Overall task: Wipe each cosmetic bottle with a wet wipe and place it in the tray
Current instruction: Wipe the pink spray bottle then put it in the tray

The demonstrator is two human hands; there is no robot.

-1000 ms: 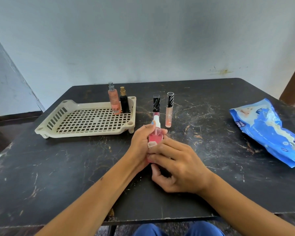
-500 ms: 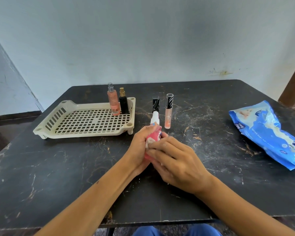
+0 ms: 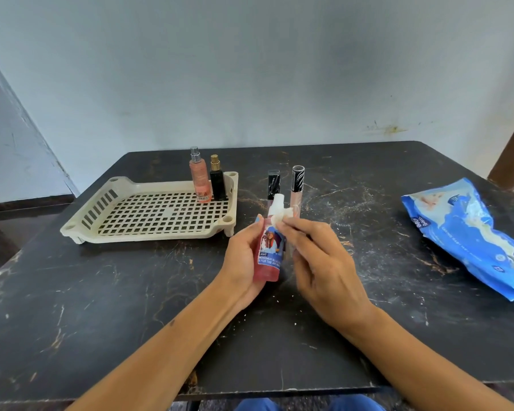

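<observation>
Inspection of the desk [image 3: 101, 307] found a dark, scratched top carrying all items. The left hand [image 3: 244, 262] held a pink spray bottle [image 3: 269, 262] upright above the desk centre, its fingers curled round the body from the left side, with the printed label facing the camera. The right hand [image 3: 318, 259] pinched a small white wet wipe [image 3: 281, 218] between thumb and forefinger and pressed it against the bottle's neck, just below the white spray cap [image 3: 278, 201] — the remaining fingers of that hand hung loosely bent, touching nothing visible. A cream perforated tray [image 3: 80, 223] sat at the left rear of the desk, holding two bottles upright in its far right corner: a peach spray bottle [image 3: 200, 180] and, just beside it on the right, a black bottle with a gold top [image 3: 217, 182]. Two slim tubes stood upright on the desk directly behind the held bottle — a black-capped tube [image 3: 273, 183] and a second black-capped tube with clear pale contents [image 3: 297, 182] — both partly hidden by the hands and wipe. A blue wipes packet [image 3: 469, 232] lay flat at the right side of the desk, well apart from the hands. Blue clothing [image 3: 309, 404] showed at the near edge.
</observation>
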